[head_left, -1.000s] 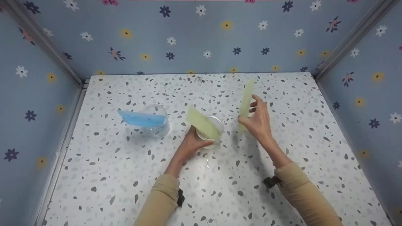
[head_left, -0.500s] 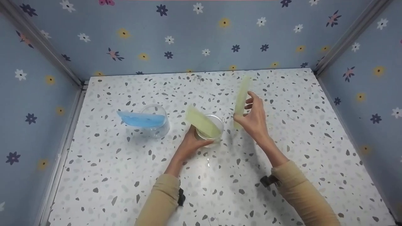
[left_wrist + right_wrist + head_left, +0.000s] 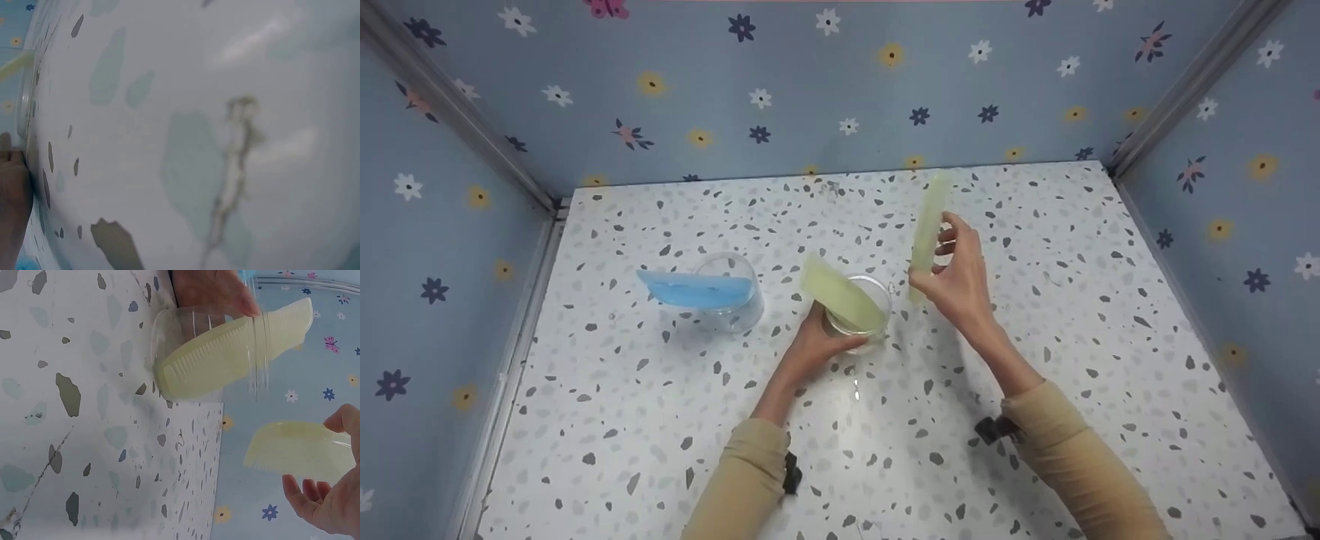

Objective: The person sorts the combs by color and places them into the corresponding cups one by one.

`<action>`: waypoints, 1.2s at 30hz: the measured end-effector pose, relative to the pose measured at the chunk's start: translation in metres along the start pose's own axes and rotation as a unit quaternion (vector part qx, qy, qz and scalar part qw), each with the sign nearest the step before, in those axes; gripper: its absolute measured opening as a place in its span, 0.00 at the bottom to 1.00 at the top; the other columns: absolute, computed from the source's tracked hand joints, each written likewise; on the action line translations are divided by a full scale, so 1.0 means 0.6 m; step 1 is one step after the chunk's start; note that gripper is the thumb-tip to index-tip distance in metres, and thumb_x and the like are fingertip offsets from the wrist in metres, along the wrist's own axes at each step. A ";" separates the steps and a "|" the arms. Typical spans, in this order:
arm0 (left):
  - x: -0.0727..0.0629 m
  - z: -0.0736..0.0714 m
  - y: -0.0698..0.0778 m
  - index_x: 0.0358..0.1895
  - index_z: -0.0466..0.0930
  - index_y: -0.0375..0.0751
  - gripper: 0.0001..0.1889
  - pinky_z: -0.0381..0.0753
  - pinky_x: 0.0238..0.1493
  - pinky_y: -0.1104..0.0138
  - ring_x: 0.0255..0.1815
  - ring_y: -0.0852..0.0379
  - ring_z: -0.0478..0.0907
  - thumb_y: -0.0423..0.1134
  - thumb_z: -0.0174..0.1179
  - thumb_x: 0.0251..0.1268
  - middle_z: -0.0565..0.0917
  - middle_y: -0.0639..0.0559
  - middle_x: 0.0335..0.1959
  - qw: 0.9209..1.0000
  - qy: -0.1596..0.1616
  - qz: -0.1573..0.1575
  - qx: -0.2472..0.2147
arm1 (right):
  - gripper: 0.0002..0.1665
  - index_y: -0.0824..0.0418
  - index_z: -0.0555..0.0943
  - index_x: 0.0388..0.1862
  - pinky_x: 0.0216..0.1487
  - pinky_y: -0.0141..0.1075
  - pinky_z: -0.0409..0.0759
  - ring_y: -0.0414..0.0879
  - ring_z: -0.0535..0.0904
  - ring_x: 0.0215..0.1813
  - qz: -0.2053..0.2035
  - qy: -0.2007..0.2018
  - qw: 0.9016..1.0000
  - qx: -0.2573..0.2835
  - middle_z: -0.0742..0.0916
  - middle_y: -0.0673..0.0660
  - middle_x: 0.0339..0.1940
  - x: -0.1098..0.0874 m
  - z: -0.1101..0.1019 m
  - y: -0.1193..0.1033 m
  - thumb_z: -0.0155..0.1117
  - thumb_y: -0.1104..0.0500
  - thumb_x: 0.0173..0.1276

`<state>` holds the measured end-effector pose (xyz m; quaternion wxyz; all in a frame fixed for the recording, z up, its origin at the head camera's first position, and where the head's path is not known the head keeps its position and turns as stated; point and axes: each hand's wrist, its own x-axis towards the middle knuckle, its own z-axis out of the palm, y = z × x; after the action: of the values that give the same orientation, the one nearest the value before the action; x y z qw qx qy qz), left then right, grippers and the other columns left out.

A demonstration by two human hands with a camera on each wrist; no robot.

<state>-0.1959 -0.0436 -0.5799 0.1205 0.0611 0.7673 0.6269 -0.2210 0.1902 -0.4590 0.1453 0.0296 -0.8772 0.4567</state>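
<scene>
My left hand [image 3: 808, 346] grips a clear plastic cup [image 3: 887, 292] standing at the middle of the table. A pale yellow comb [image 3: 840, 296] leans inside it, its end poking out over the left rim. In the right wrist view, this comb's teeth [image 3: 191, 367] show through the cup wall. To the right of the cup, my right hand [image 3: 964, 281] pinches a second pale yellow comb [image 3: 928, 225] between thumb and fingers, raised above the table. In the left wrist view only part of the left hand [image 3: 12, 197] and the cup's edge [image 3: 25, 107] appear.
Left of my left hand stands another clear cup [image 3: 741, 321] with a blue comb [image 3: 697, 290] tilted in it, sticking out leftward. The speckled white table [image 3: 660, 420] is bounded by flower-patterned blue panels [image 3: 802, 75] at the back and both sides.
My right hand has moved left, carrying its yellow comb closer to the held cup. The left hand keeps its grip on the cup in the same place.
</scene>
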 end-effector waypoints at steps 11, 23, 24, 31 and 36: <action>-0.002 0.000 0.001 0.83 0.47 0.54 0.61 0.50 0.87 0.55 0.84 0.51 0.57 0.55 0.80 0.49 0.61 0.50 0.82 1.000 0.004 0.003 -0.004 | 0.53 0.58 0.62 0.79 0.51 0.43 0.89 0.55 0.79 0.55 -0.015 -0.022 1.000 0.004 0.77 0.60 0.58 -0.005 0.009 -0.030 0.73 0.63 0.54; -0.006 0.001 0.000 0.82 0.48 0.57 0.60 0.52 0.87 0.56 0.84 0.53 0.58 0.55 0.80 0.50 0.63 0.54 0.81 1.000 0.003 -0.011 -0.013 | 0.53 0.58 0.63 0.79 0.49 0.39 0.89 0.50 0.79 0.55 -0.046 -0.033 0.998 0.021 0.78 0.58 0.57 -0.009 0.031 -0.061 0.72 0.62 0.53; -0.006 0.000 0.000 0.83 0.48 0.57 0.60 0.52 0.87 0.56 0.84 0.52 0.57 0.55 0.79 0.50 0.62 0.54 0.81 1.000 0.002 -0.011 -0.013 | 0.53 0.58 0.63 0.79 0.49 0.38 0.89 0.49 0.79 0.54 -0.048 -0.034 0.998 0.023 0.78 0.58 0.58 -0.009 0.033 -0.062 0.73 0.61 0.53; -0.005 0.000 0.002 0.83 0.46 0.57 0.60 0.51 0.87 0.54 0.85 0.50 0.55 0.53 0.79 0.51 0.60 0.52 0.83 1.000 0.000 -0.019 -0.010 | 0.53 0.58 0.63 0.78 0.49 0.37 0.90 0.50 0.79 0.55 -0.073 -0.058 0.995 0.031 0.77 0.58 0.58 -0.013 0.048 -0.069 0.73 0.62 0.53; -0.005 0.000 0.002 0.83 0.47 0.58 0.59 0.51 0.87 0.53 0.85 0.50 0.56 0.54 0.79 0.52 0.60 0.54 0.83 1.000 0.000 -0.021 -0.007 | 0.54 0.58 0.63 0.79 0.48 0.36 0.90 0.51 0.79 0.55 -0.095 -0.075 0.992 0.018 0.77 0.59 0.57 -0.020 0.060 -0.067 0.74 0.61 0.53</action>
<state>-0.1928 -0.0441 -0.5782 0.1339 0.0446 0.7641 0.6294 -0.2102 0.1370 -0.4500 0.1212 0.1497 -0.8706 0.4526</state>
